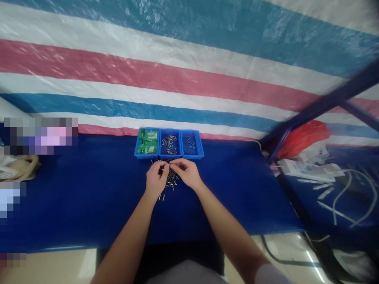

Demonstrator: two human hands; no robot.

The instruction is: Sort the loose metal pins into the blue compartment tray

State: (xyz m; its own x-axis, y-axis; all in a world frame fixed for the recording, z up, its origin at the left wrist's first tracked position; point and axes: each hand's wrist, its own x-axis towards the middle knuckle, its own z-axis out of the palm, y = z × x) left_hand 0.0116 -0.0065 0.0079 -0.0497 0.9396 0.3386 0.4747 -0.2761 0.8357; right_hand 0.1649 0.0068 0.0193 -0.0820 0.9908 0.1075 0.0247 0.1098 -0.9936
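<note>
- A striped plastic sheet (189, 79) hangs behind the scene; were it to sag forward, its lower edge could catch the trays standing close in front
- A blue worktop (89, 177) carries everything handled here; its smooth-looking cover could let slim pieces roll off if a forearm sweeps across
- Three blue trays stand in a row near the far edge: the left tray (137, 149), the middle tray (171, 156) and the right tray (201, 149); a bump from the knuckles just in front could jostle them, and their closeness invites a piece dropped in the wrong one
- The left hand (156, 177) and right hand (190, 174) meet over the heap, each grip with thumb and fingers drawn near together; whether either pinches a piece cannot be told, and fingertips this close could knock something loose
- A heap of dark, slender metal pieces (171, 180) lies on the worktop under and between the hands, partly hidden; dragging fingers could scatter it
- Green packets (150, 148) fill the left tray
- Loose pins (170, 144) lie crisscross in the middle tray, with fewer screw-like bits (192, 142) in the right; similar looks could cause a mix-up
</note>
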